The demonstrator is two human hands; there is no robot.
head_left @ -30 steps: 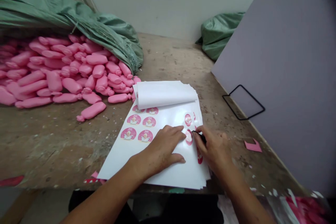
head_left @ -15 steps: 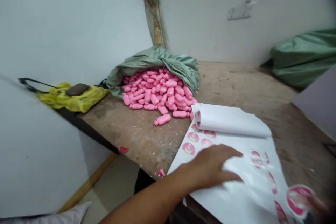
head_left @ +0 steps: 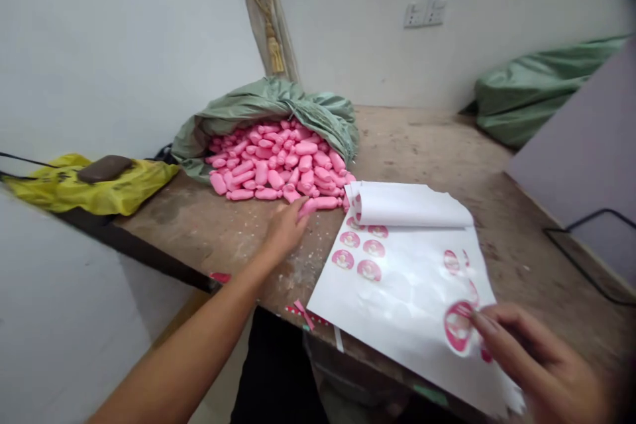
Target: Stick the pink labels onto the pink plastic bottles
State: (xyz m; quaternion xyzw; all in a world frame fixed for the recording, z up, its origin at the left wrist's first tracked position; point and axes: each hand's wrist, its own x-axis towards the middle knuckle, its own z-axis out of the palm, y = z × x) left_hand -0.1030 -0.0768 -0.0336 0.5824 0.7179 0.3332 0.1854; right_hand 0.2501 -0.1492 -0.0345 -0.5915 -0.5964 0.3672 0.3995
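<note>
My left hand [head_left: 285, 228] reaches out over the table and closes its fingers round a single pink bottle [head_left: 307, 208] lying at the near edge of the pink bottle pile [head_left: 271, 169]. My right hand [head_left: 539, 361] is at the lower right, pinching a round pink sticker [head_left: 458, 326] lifted off the white sticker sheet [head_left: 397, 281]. Several more pink stickers [head_left: 360, 253] stay on the sheet. The top leaves of the sheet stack [head_left: 407, 205] are curled back.
A green sack [head_left: 258, 103] spills the bottles onto the worn wooden table [head_left: 422, 146]. A yellow bag [head_left: 89, 189] with a dark object lies on the left. Another green sack [head_left: 536, 89] sits far right, beside a grey board [head_left: 591, 165].
My left hand left the sheet and reached forward to the loose pink bottle. My right hand peeled a sticker off and holds it. The view swung left.
</note>
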